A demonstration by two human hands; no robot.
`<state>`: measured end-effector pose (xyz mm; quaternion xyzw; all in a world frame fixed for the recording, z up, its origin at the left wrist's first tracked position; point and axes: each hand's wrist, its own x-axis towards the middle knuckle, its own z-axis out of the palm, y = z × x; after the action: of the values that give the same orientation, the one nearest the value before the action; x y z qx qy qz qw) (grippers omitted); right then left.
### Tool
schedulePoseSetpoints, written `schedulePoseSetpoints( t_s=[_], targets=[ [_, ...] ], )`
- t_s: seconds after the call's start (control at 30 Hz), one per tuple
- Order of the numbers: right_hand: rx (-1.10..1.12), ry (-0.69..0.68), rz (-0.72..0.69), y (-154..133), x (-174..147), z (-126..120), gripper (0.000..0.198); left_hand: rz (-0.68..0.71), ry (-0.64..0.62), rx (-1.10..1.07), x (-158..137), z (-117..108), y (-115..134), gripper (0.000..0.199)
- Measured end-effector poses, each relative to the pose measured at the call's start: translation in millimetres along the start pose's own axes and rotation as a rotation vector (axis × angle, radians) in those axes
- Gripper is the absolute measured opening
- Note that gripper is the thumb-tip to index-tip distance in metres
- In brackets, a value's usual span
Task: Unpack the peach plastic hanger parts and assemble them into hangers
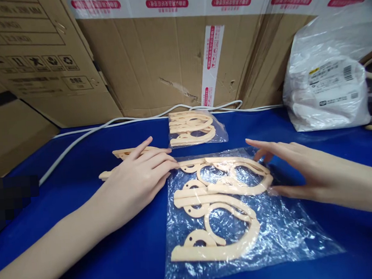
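Observation:
A clear plastic bag (pixel 294 234) lies flat on the blue table, with several beige folding hangers (pixel 213 252) inside it. My left hand (pixel 140 172) is stretched out over the bag's upper left corner, fingertips at the end of the topmost hanger. Partly hidden beneath that hand are more loose beige hanger pieces (pixel 120 153). At the bag's right side, my right hand (pixel 303 169) has thumb and fingers apart around the curved hanger ends. The thumb tip touches or nearly touches the plastic there. Neither hand grips anything.
Behind the big bag sits a smaller clear packet (pixel 191 128) of beige hangers. A white cable (pixel 117 120) runs along the back. Cardboard boxes (pixel 155 65) wall off the rear and left. A white plastic package (pixel 325 87) stands at the back right of the blue table (pixel 118 263).

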<state>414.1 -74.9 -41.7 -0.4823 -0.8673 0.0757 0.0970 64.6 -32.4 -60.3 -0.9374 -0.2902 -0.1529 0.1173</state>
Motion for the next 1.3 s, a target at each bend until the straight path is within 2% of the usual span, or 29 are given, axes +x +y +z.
schedulePoseSetpoints(
  t_s=[0.1,0.33,0.57,1.1,1.3],
  targets=[
    [0.092,0.028,0.023,-3.3,4.2,5.3,0.072,-0.003,-0.001,0.0,-0.1,0.4,0.0,0.027],
    [0.249,0.217,0.036,-20.2,14.0,28.6,0.066,-0.038,-0.018,-0.017,0.7,0.1,0.4,0.027],
    [0.454,0.167,0.092,-17.9,18.4,30.1,0.063,-0.038,-0.003,0.014,0.5,2.8,-1.2,0.032],
    [0.51,0.147,0.109,-26.0,24.7,33.3,0.057,-0.028,-0.048,0.029,7.5,-1.7,0.9,0.032],
    [0.485,0.143,0.1,-23.9,25.8,38.3,0.058,-0.096,-0.09,-0.111,6.4,-11.8,-4.9,0.028]
  ],
)
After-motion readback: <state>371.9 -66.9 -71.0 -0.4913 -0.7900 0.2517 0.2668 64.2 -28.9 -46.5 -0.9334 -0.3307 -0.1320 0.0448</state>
